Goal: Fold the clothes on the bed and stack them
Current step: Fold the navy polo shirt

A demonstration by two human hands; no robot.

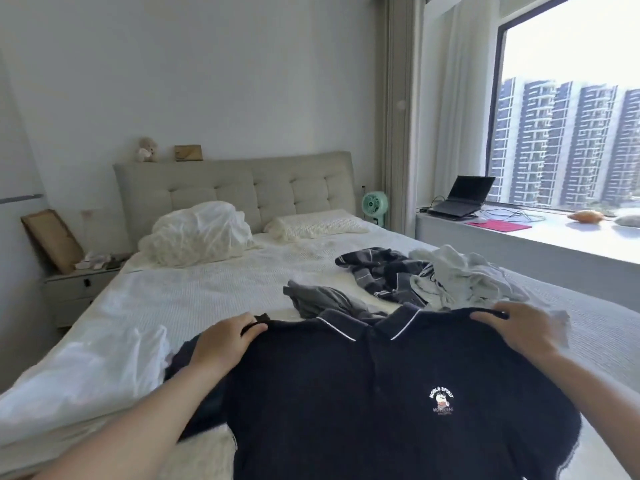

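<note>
Two hands, left hand [227, 341] and right hand [516, 332], pinch the soft, limp navy knit polo shirt [381, 403] at its shoulders, best hold

Matt navy knit polo shirt [381, 393]; white textured cloth bedspread [207, 282].

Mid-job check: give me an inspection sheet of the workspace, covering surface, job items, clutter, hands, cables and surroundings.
Surface: bed with white cover, wrinkled.
Job's things: navy polo shirt spread front-up at near edge; grey garment, striped dark garment and pale garment lie crumpled beyond it, unfolded. No stack seen.
Clutter: bunched white bedding, pillow at the headboard.
Hands: left hand and right hand each hold a shoulder of the polo.
Cables: wires beside the laptop on the window ledge.
Surroundings: green fan, nightstand, curtains.
</note>
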